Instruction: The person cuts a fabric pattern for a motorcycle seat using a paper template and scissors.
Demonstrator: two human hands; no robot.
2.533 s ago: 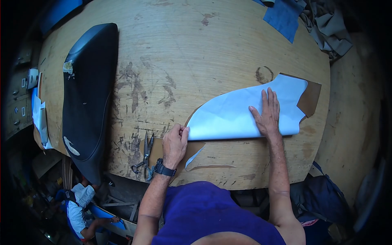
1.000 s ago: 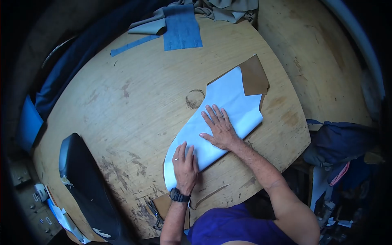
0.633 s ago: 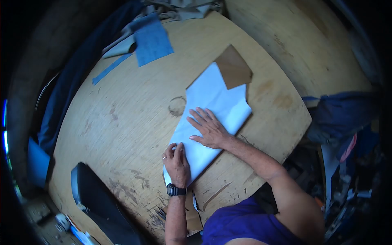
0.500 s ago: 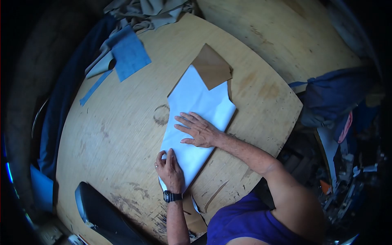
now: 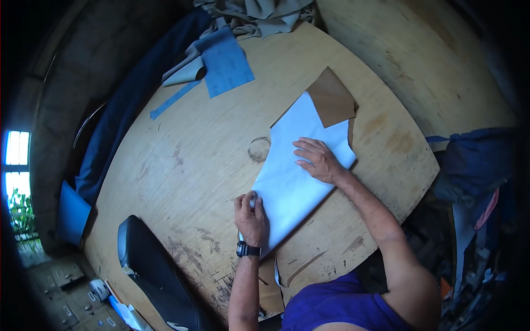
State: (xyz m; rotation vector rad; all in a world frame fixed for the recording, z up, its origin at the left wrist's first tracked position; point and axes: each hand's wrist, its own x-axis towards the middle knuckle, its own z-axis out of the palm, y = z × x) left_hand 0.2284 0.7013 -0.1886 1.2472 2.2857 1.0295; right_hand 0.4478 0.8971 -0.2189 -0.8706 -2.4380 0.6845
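A white sheet [image 5: 298,193] lies slantwise on the wooden table [image 5: 193,165]. A brown sheet-like piece [image 5: 333,102] shows at its far end as a pointed flap, and brown edging shows along the right side. My right hand [image 5: 320,161] rests palm down on the white surface, fingers stretched out and slightly bent. At the near left edge of the sheet, my left hand [image 5: 250,223] has its fingers bent and thumb close to them, closed on that edge. A black watch [image 5: 248,249] is on the left wrist.
A black padded seat [image 5: 157,270] lies at the near left. Blue fabric pieces [image 5: 226,63] and crumpled grey cloth [image 5: 259,16] are at the far edge. A brown scrap [image 5: 270,295] lies by my left forearm. A dark bag [image 5: 475,157] hangs right.
The camera view has turned, so the table appears further right. My right hand has moved slightly up the sheet. My left hand's fingers have curled closer together at the edge.
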